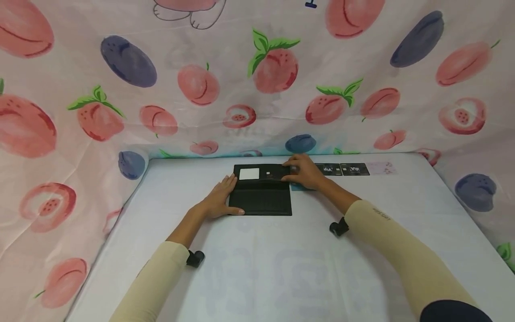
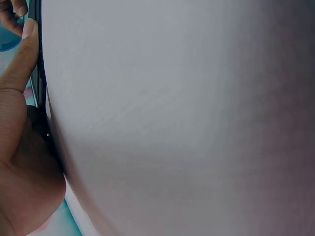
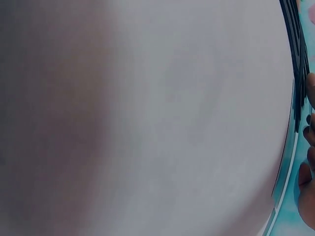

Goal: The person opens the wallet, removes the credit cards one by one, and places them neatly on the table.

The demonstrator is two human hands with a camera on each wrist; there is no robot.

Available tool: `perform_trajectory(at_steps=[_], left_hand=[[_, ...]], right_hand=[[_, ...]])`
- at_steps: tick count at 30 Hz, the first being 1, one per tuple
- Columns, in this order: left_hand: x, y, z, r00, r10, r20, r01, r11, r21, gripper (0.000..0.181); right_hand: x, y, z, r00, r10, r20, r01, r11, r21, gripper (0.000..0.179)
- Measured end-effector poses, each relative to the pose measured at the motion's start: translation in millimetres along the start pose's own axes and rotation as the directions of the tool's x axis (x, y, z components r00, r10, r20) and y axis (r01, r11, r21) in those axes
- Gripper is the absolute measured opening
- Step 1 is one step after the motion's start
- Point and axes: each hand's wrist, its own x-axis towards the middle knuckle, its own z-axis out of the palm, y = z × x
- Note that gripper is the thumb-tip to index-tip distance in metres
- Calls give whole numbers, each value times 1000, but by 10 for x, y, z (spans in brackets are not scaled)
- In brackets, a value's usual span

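Note:
A black wallet (image 1: pixel 260 201) lies unfolded on the white table, its upper half showing a white window panel (image 1: pixel 249 174). My left hand (image 1: pixel 217 197) rests along the wallet's left side, fingers extended at the upper half and thumb on the lower edge. At the upper right, my right hand (image 1: pixel 305 172) has its thumb and a finger around the right end of a black card (image 1: pixel 273 172) lying against the wallet. In the left wrist view, the left thumb (image 2: pixel 22 59) presses at the wallet's edge. Only the right fingertips (image 3: pixel 310 91) show in the right wrist view.
Right of the wallet, two black cards marked Vip (image 1: pixel 355 169) and a pale pink card (image 1: pixel 382 168) lie in a row. A blue card (image 1: pixel 299 187) shows partly under the right hand. A fruit-print cloth (image 1: pixel 241 89) hangs behind the white table (image 1: pixel 257 259).

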Motion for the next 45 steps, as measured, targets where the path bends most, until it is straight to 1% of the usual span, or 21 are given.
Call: perform_trajectory(at_steps=[5, 8, 19, 22, 27, 34, 40, 43, 45], left_hand=[[-2, -2, 9, 1000, 4, 5, -4, 1000, -6, 120], [-10, 4, -5, 1000, 0, 3, 0, 1000, 3, 119], [-17, 2, -16, 1000, -6, -7, 6, 1000, 5, 118], [-20, 6, -16, 1000, -4, -6, 4, 1000, -2, 118], [-4, -6, 7, 1000, -9, 1, 9, 1000, 9, 118], [6, 0, 15, 1000, -2, -6, 2, 1000, 1, 119], [13, -9, 16, 1000, -14, 3, 14, 1000, 11, 119], [12, -10, 16, 1000, -10, 4, 10, 1000, 10, 119], [9, -5, 14, 1000, -10, 5, 10, 1000, 9, 119]], right_hand=[[-56, 94, -8, 1000, 16, -17, -16, 1000, 11, 53], [-88, 136, -30, 1000, 5, -26, -4, 1000, 29, 52], [-149, 165, -75, 999, 32, -30, -31, 999, 39, 53], [-179, 177, -72, 999, 19, -44, -18, 999, 35, 52], [-238, 204, -72, 998, -26, -66, 29, 999, 40, 51], [-325, 235, -106, 996, -27, -84, 29, 999, 31, 52], [-388, 289, -127, 996, -22, -88, 27, 998, 50, 51], [-424, 321, -133, 994, -39, -101, 45, 997, 58, 51], [-447, 343, -139, 991, -66, -117, 73, 996, 53, 52]])
